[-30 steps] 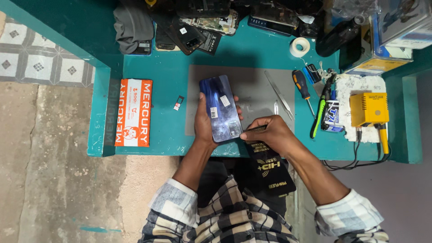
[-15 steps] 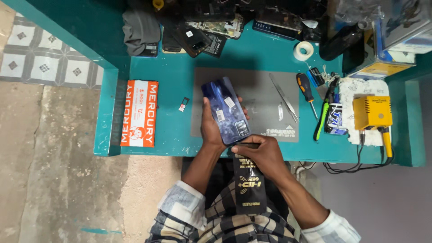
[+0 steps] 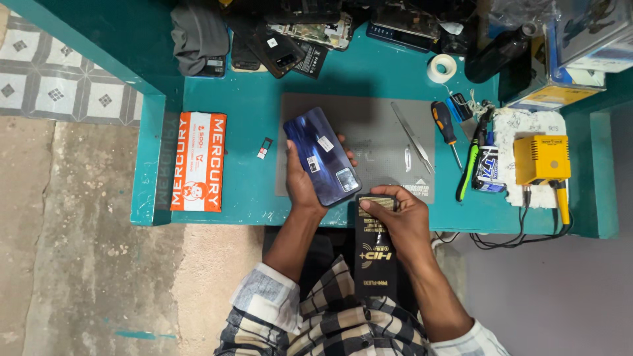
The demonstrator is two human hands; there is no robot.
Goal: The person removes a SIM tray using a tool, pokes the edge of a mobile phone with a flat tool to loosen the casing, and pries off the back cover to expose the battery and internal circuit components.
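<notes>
Teal workbench [image 3: 250, 105] seen from above, with a grey repair mat [image 3: 369, 115] at its middle. At the front edge the left hand [image 3: 304, 181] grips a blue smartphone [image 3: 323, 156] back side up, tilted off the mat so its rear faces the wearer, while the right hand [image 3: 395, 221] pinches the top of a black box [image 3: 374, 254] resting in the lap. Outward lie tweezers [image 3: 412, 136], a screwdriver [image 3: 445, 128], a yellow soldering station [image 3: 542, 159] and an orange packet [image 3: 198, 161]; the phone's screen is hidden, and the dismantled phones [image 3: 290, 39] at the back are hard to tell apart.

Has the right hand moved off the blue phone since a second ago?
Yes. The right hand has dropped from the blue phone toward the person, past the grey mat, onto the black box.
</notes>
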